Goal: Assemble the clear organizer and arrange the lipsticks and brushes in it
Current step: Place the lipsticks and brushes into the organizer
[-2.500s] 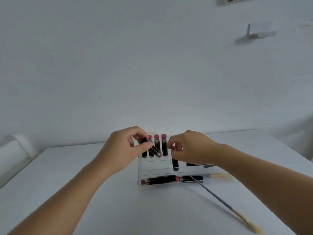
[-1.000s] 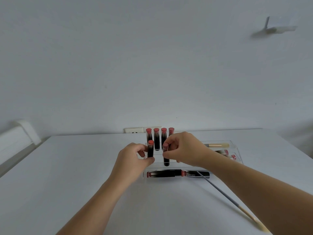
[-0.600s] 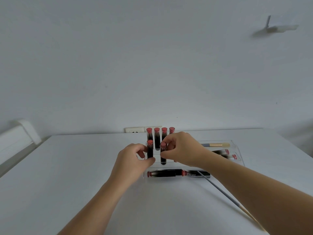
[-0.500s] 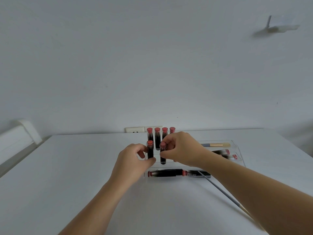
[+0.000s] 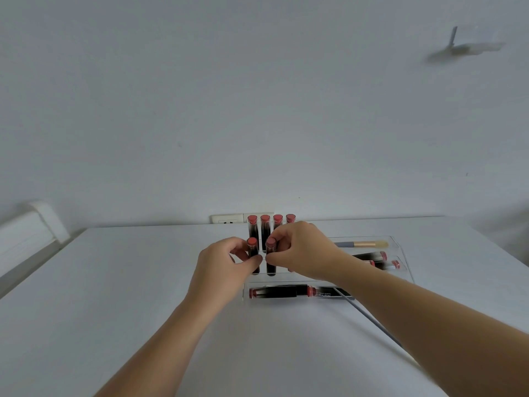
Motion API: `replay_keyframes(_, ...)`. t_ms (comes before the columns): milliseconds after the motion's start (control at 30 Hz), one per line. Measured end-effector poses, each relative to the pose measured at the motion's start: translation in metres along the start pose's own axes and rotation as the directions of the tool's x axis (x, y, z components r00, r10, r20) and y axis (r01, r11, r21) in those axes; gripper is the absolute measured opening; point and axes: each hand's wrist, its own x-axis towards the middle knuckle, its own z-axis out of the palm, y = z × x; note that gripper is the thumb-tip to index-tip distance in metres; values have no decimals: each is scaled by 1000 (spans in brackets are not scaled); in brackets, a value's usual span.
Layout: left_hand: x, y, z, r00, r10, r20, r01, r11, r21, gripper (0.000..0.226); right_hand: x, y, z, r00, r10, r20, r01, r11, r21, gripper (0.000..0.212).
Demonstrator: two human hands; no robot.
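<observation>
Landmark: clear organizer [image 5: 400,277] on white table [image 5: 114,310]. Nearest, in front of organizer: long thin brush [image 5: 372,319] lying diagonally on table, tip reaching organizer's front edge. Front tray of organizer: two lipsticks [image 5: 274,292] lying end to end. Middle row of organizer: left hand [image 5: 220,267] pinching upright lipstick [image 5: 253,247] between thumb and fingers; right hand [image 5: 303,250] pinching second upright lipstick [image 5: 270,250] just beside the first, both standing in the row. Right section of organizer: further lipsticks lying flat [image 5: 378,257], gold-handled brush [image 5: 363,243] lying behind them. Back row of organizer: four upright lipsticks [image 5: 264,224] side by side. Behind organizer, on wall: white socket strip [image 5: 229,218].
</observation>
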Motion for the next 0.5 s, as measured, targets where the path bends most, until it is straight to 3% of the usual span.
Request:
replay_keyframes(300,0,1,1,997,57,-46,-50,989,138,11,1,1,5,1000,24,-14,-24,1000,-8,12)
replay_keyframes(500,0,-3,0,997,70,-29,-65,987,148,14,0,5,10,999,31,-42,-36,994,-104,11)
